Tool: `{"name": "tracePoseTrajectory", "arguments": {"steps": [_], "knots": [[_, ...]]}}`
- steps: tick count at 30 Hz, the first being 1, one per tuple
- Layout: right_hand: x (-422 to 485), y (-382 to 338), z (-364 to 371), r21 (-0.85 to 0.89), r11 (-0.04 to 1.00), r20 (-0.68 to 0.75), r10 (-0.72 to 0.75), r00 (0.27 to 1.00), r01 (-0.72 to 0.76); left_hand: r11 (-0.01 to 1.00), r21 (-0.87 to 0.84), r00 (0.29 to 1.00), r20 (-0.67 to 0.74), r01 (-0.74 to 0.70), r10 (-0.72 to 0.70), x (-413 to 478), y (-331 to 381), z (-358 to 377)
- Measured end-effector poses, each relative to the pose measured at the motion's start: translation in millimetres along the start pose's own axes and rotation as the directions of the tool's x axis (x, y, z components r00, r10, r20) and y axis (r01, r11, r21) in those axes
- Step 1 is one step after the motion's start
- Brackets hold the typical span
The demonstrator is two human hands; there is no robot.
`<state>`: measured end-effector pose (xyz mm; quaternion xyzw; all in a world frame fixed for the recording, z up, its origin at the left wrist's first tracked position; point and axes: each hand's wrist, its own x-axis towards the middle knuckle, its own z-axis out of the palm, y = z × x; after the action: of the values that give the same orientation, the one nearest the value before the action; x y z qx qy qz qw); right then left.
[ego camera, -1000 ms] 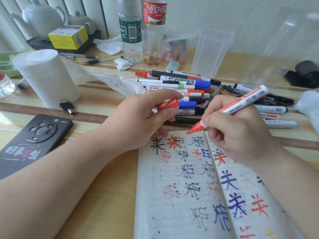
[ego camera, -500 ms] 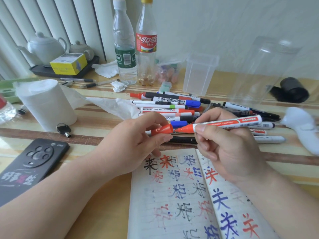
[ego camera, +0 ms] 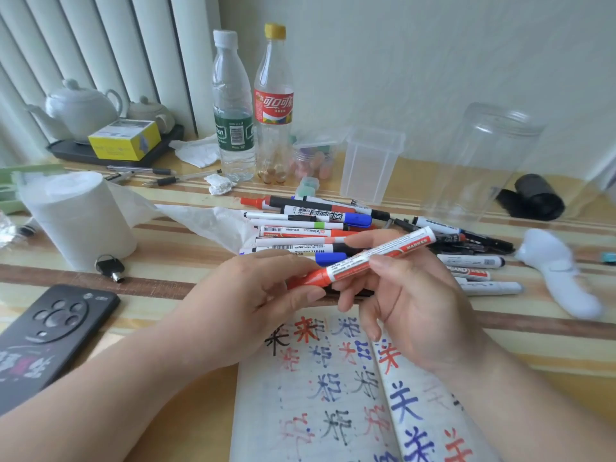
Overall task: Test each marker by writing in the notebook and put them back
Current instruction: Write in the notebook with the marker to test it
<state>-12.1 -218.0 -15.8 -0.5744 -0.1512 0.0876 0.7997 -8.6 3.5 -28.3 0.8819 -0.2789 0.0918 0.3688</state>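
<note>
Marker pile (ego camera: pixel 310 225) and tissue roll (ego camera: pixel 78 218) crowd mid-table; bare tabletop (ego camera: pixel 186 425) left of notebook (ego camera: pixel 316 411)

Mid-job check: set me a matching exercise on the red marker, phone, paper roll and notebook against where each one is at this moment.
1 red marker
2 phone
3 paper roll
4 notebook

A lying open at the near edge, written on
B standing upright, left of the marker pile
C held between left hand and right hand
D lying flat at far left, cameras up

Pairs: 1-C, 2-D, 3-B, 4-A
</note>
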Motion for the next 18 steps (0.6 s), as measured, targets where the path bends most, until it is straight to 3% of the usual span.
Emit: {"name": "tracePoseTrajectory", "arguments": {"steps": [4, 12, 18], "knots": [[-0.3, 2.2, 1.5, -0.081, 0.995, -0.116, -0.069, 0.991, 0.06, 1.0, 0.018, 1.0, -0.012, -0.024, 0.024, -1.4, 5.3, 2.3], [-0.6, -5.2, 15.2, -0.193, 0.962, -0.183, -0.23, 0.956, 0.194, 1.0, 0.017, 0.988, -0.154, 0.003, -0.001, -5.1, 17.6, 6.5], [-2.6, -3.0, 21.9, -0.23, 0.924, -0.199, -0.353, 0.914, 0.307, 0.999, -0.033, 0.996, -0.09, -0.004, 0.001, -6.2, 21.2, 10.9]]}}
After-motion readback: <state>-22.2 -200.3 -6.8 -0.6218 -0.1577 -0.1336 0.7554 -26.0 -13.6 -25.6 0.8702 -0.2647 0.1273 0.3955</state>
